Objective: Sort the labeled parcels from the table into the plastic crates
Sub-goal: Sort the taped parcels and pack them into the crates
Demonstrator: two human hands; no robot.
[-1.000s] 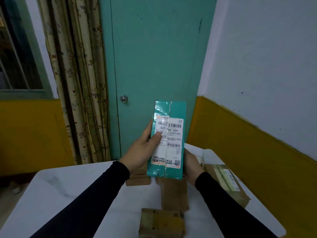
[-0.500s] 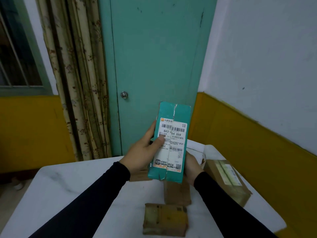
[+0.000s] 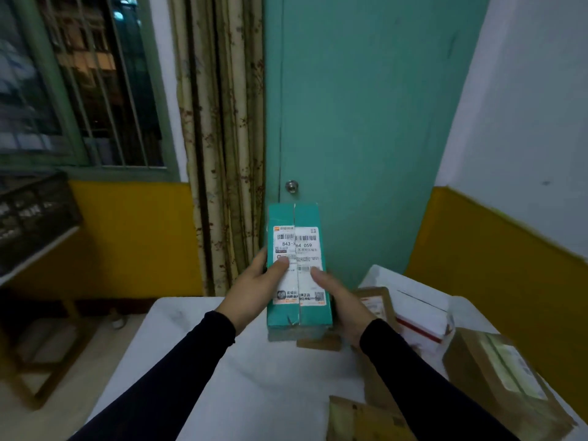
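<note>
A teal box parcel (image 3: 302, 316) with a white shipping label is held upright above the white table (image 3: 261, 377). My left hand (image 3: 254, 291) grips its left edge, thumb on the label. My right hand (image 3: 342, 300) holds its right side, thumb lying on the label's lower right. A dark plastic crate (image 3: 31, 214) stands on a surface at the far left. Brown cardboard parcels (image 3: 502, 380) lie on the table's right side, with another (image 3: 359, 421) at the near edge.
A white parcel with a red stripe (image 3: 420, 316) and a brown labelled one (image 3: 374, 300) lie behind my right arm. A teal door (image 3: 366, 122), a curtain (image 3: 222, 138) and a barred window (image 3: 79, 74) are ahead. A wooden stand (image 3: 41, 345) carries the crate's surface.
The view has swung left, bringing the crate and window into sight. The teal parcel sits lower and closer to the table, and my right thumb now shows on its label.
</note>
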